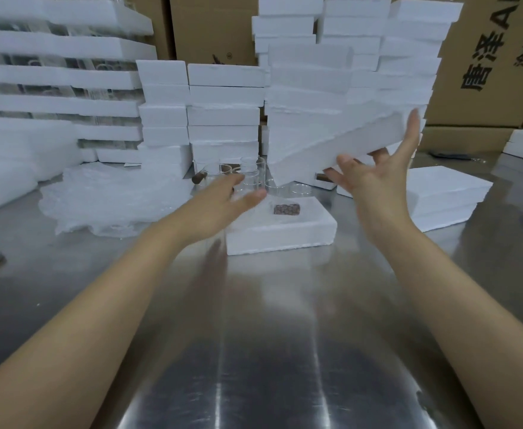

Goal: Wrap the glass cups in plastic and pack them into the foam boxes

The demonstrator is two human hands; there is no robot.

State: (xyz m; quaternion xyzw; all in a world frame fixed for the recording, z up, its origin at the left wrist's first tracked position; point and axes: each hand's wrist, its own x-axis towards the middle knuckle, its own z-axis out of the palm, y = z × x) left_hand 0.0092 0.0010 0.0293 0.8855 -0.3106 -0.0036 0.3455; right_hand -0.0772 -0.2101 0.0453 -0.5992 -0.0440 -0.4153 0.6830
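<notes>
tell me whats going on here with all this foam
A person is packing at a metal table. Their right hand props up a tilted foam slab with spread fingers. The left hand, open and holding nothing, reaches toward the glass cups standing behind a foam box. Crumpled plastic wrap lies to the left, and foam stacks fill the back.

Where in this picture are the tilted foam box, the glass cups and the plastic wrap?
Tilted foam box (331, 147), head view, on its long white side face.
Glass cups (253, 166), head view, on the clear wall of one cup.
Plastic wrap (108, 199), head view, on the middle of the crumpled pile.
</notes>
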